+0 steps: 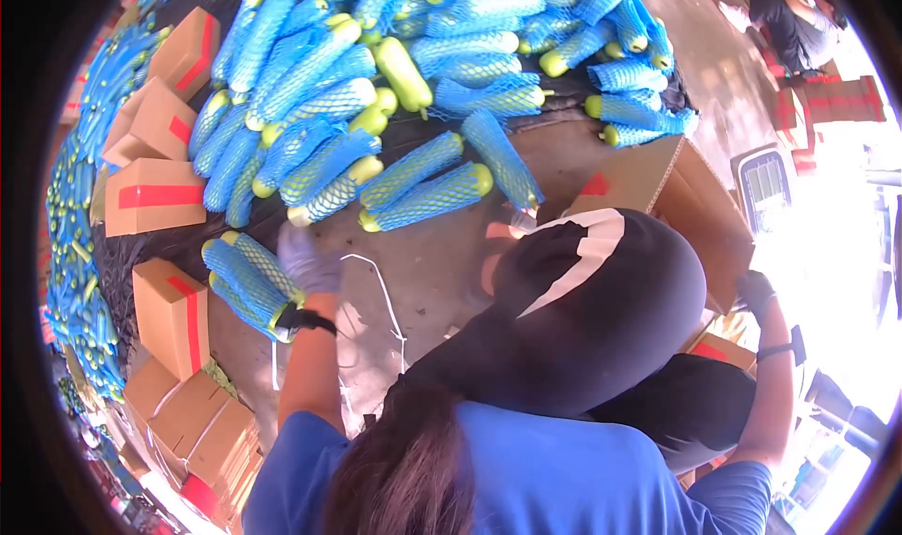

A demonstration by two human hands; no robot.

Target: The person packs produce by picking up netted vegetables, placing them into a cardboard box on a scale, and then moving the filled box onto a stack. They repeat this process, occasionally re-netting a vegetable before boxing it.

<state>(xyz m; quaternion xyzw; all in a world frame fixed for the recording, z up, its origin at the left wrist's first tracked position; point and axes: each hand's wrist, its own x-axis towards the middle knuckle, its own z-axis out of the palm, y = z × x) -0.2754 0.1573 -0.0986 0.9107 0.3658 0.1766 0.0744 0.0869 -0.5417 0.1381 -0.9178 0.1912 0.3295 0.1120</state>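
My left hand [311,261], in a pale purplish glove, is beside several bottle gourds [246,279] in blue foam netting. Its fingers point toward the netted gourds of the pile and are smeared, so I cannot tell how far they are closed. On my right, an open cardboard box [707,217] with red tape stands tilted by my knee. My right hand [755,294], gloved and in shadow, grips the lower right edge of this box. Just ahead lie more netted gourds [425,197], and one bare green gourd [402,73] shows among them.
A large heap of netted gourds [479,28] lies on dark sheeting. Taped cartons [155,197] line the left side, with flattened cardboard [193,422] below. White strapping [381,286] lies on the floor. Another person [794,23] sits at the far right.
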